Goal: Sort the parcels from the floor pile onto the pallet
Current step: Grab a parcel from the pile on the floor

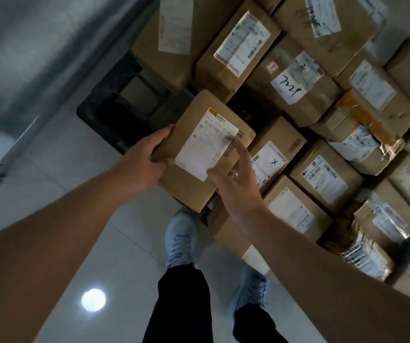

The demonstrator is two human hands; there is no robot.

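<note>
my left hand (147, 154) grips the parcel (199, 149) by its left edge, right hand (233, 179) loose-fingered on its label, its long axis aimed at the pallet (115, 112) gap just beyond.

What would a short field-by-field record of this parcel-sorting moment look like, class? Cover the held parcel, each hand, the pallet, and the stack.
held parcel: brown cardboard box with a white label, above the pallet's edge
left hand: left hand grips the box's left edge
right hand: right hand with fingers spread, touching the label's near corner
pallet: black pallet, a bare corner showing on the pale floor
stack: labelled boxes packed close; one bears handwritten digits, another an X
feet: light shoes beside the pallet
</note>
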